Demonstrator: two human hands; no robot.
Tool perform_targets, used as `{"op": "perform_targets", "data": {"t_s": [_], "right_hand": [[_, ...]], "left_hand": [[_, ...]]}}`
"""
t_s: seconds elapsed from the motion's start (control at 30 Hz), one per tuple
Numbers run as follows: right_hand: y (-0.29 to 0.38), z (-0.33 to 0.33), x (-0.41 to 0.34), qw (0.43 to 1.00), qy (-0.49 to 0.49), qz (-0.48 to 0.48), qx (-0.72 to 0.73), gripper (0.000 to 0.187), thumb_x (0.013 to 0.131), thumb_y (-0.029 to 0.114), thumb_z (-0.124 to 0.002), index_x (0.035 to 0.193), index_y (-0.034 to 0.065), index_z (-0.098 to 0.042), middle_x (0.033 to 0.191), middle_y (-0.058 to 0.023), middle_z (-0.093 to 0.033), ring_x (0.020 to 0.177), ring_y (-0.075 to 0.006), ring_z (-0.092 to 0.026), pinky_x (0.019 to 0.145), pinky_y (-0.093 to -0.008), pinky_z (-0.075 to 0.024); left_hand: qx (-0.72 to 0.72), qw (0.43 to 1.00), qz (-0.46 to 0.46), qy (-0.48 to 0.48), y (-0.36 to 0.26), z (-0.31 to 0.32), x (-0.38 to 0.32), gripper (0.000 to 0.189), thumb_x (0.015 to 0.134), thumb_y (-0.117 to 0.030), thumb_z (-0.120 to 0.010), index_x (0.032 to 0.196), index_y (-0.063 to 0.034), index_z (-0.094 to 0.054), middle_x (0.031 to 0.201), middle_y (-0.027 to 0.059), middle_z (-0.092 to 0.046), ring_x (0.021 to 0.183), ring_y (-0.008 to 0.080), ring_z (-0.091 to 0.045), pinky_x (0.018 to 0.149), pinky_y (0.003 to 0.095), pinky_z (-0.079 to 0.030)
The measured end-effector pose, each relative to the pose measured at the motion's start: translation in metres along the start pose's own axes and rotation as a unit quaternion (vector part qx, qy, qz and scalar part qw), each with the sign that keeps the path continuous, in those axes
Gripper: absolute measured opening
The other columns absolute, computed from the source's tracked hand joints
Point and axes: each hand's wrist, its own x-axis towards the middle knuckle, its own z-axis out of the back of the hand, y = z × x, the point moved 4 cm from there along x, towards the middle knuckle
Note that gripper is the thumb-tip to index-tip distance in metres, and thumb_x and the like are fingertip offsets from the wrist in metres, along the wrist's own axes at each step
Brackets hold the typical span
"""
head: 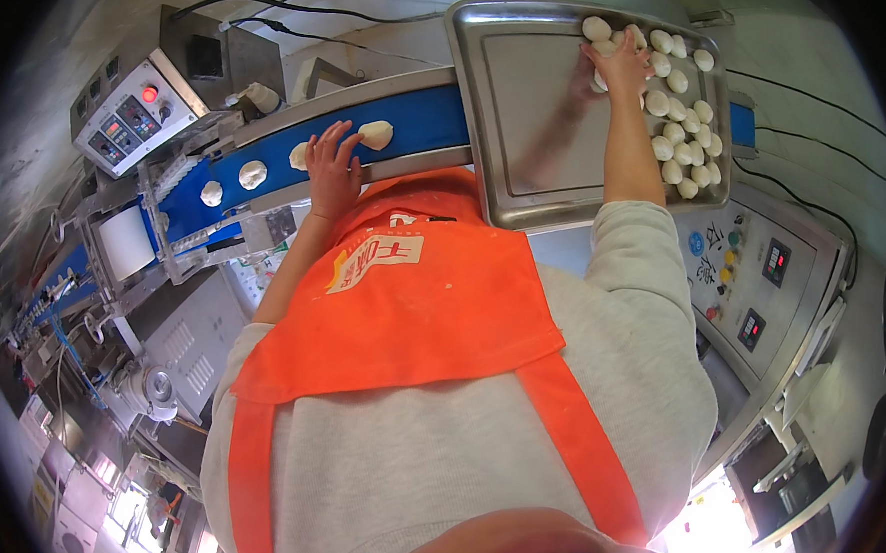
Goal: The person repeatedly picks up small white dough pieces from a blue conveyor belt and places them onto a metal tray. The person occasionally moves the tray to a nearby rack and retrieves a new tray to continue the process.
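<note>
My left hand [333, 169] is over the blue conveyor belt [425, 118], fingers apart. Its fingertips are close to the left side of a larger dough piece [376, 135]; contact is unclear. Another dough piece [298, 156] is partly hidden behind this hand. Farther left on the belt lie a round dough piece [252, 175] and a smaller one [211, 194]. My right hand [624, 67] reaches into a metal tray [541, 116], its fingers spread among dough balls at the far edge. Whether it grips one is hidden. Several dough balls [674, 132] cover the tray's right side.
A control box [140, 114] with a lit red button stands behind the belt at left. A white roller [126, 248] sits in the machine there. At right, below the tray, is a metal panel [759, 270] with buttons and displays. Black cables [314, 16] run along the wall.
</note>
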Motion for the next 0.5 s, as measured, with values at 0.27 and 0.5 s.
{"op": "perform_targets", "data": {"t_s": [0.27,0.5], "right_hand": [[0.006,0.003,-0.045,0.971,-0.161,0.174,-0.037,0.078,0.069,0.054,-0.077,0.131,0.0122,-0.055,0.131,-0.0145,-0.054,0.124,-0.0378,-0.046,0.106,-0.0517,-0.0376],[-0.018,-0.049,-0.045,0.893,-0.331,0.290,-0.098,0.077,0.085,0.062,-0.064,0.133,0.0022,-0.054,0.127,-0.0106,-0.061,0.118,-0.0290,-0.055,0.099,-0.0443,-0.0427]], "left_hand": [[-0.006,0.999,0.025,-0.028,0.004,-0.005,-0.006,0.045,0.078,-0.002,-0.061,0.121,-0.0139,-0.060,0.136,0.0079,-0.054,0.130,0.0292,-0.049,0.111,0.0505,-0.030],[-0.014,0.994,-0.018,-0.109,0.003,0.013,0.000,0.036,0.070,0.000,-0.066,0.103,-0.0140,-0.063,0.121,0.0084,-0.061,0.117,0.0310,-0.055,0.101,0.0492,-0.038]]}}
